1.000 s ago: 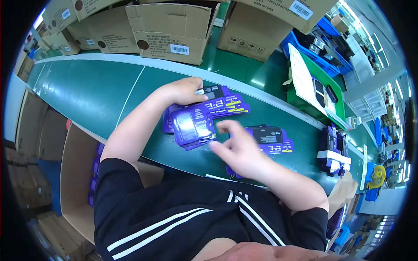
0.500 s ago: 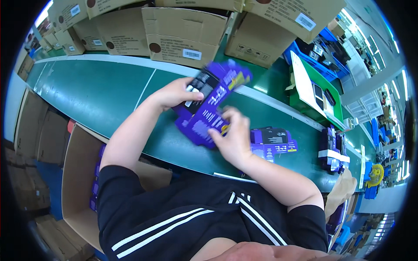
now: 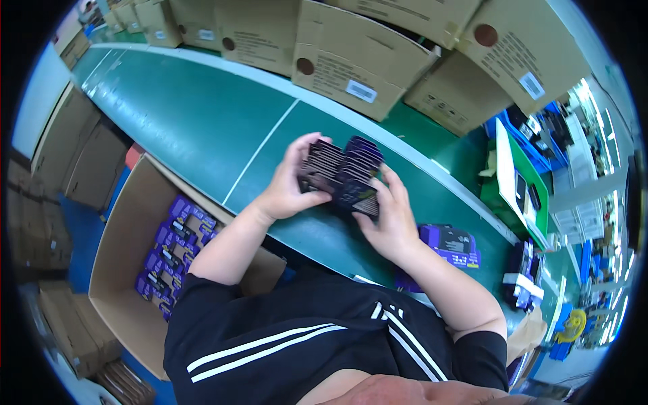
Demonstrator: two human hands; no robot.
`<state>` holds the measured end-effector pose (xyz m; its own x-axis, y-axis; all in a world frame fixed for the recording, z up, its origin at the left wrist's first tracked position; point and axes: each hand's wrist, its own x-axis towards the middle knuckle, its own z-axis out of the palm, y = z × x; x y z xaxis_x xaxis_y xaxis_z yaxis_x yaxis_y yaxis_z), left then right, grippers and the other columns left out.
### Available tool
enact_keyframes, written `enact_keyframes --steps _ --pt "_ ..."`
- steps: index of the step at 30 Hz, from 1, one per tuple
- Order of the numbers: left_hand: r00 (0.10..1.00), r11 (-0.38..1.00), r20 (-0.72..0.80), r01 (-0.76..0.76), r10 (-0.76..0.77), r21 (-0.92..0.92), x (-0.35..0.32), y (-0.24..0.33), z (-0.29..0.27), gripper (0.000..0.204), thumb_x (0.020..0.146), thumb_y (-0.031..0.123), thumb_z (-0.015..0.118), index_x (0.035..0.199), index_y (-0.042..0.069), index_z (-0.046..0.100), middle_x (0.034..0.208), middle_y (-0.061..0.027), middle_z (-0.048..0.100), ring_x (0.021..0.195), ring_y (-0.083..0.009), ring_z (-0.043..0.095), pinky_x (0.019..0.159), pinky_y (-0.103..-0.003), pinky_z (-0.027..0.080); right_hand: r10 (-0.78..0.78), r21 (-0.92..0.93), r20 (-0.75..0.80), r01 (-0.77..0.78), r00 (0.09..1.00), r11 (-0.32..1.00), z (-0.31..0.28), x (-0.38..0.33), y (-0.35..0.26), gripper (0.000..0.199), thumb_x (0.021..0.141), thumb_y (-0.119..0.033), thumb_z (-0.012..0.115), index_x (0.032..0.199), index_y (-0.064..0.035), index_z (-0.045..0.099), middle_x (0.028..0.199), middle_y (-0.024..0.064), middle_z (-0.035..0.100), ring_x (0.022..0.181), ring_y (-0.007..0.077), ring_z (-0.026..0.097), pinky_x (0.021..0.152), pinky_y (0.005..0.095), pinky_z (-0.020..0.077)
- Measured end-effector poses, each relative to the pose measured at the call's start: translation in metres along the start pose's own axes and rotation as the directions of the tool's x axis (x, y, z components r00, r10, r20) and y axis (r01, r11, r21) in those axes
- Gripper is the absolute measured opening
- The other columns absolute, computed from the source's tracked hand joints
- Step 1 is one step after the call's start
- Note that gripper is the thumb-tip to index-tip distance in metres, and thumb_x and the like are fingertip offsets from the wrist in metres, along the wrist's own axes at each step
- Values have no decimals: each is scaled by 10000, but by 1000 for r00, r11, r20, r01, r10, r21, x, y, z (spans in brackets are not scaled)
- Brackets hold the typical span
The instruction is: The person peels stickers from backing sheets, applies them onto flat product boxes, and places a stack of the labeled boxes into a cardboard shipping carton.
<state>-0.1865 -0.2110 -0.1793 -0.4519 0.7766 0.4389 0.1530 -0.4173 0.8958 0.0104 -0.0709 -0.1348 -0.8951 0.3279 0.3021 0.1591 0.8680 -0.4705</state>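
Fingers (image 3: 394, 189) holding carton stack (image 3: 360, 165), green table (image 3: 182, 118)

1. We record the bench (image 3: 182, 111) as green, crossed by a thin white line.
2. Over the bench, we find the packaging stack (image 3: 345, 174) dark purple and black, striped by pale edges.
3. On the bench, we note a pile (image 3: 453, 240) in purple with a black panel.
4. Beside the bench, we see a plain brown carton (image 3: 125, 250); the packs (image 3: 169, 263) inside are purple, black and tan.
5. Along the bench's far edge, we list brown boxes (image 3: 361, 61) with round darker spots.
6. Before the bench, we log a black shirt (image 3: 287, 307) with paired white stripes.
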Motion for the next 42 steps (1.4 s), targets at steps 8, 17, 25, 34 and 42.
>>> enact_keyframes --steps 8,17,25,34,42 --pt "930 780 -60 -268 363 565 -4 4 23 623 812 21 752 1367 48 471 1214 -119 628 1074 -206 627 1013 -350 469 -170 -322 184 223 968 920 -39 32 -10 406 793 -87 700 1185 -6 633 1060 174 669 879 375 632 786 430 522" --pt "983 -107 155 144 -102 -984 -35 62 54 706 882 341 731 1440 83 384 1366 -180 554 1249 -302 560 1061 -411 449 -783 -804 -59 436 619 405 -58 79 -27 330 1003 -236 542 1310 -122 583 1274 97 637 1165 246 585 1009 382 422" --pt "999 35 14 13 41 -999 -50 84 52 804 868 424 717 1461 46 328 1377 -204 546 1188 -295 622 1062 -449 488 -883 -756 -181 513 432 406 -30 88 -46 450 1097 -445 283 1254 -191 620 1296 48 642 1189 228 576 1013 367 416" --pt "996 109 -70 -75 53 -991 -69 112 26 875 795 386 732 1454 24 285 1342 -210 519 1123 -375 629 1020 -498 495 -896 -641 -301 627 326 444 4 114 -97 409 1084 -439 349 1147 -201 676 1242 27 676 1183 223 585 989 370 430" --pt "986 246 -166 -162 3 -956 -94 121 -11 969 727 391 717 1503 64 237 1342 -247 496 1191 -427 567 1078 -557 432 -915 -635 -196 666 352 392 18 118 -120 334 989 -294 617 1291 -151 610 1359 100 605 1243 291 564 1047 421 442"
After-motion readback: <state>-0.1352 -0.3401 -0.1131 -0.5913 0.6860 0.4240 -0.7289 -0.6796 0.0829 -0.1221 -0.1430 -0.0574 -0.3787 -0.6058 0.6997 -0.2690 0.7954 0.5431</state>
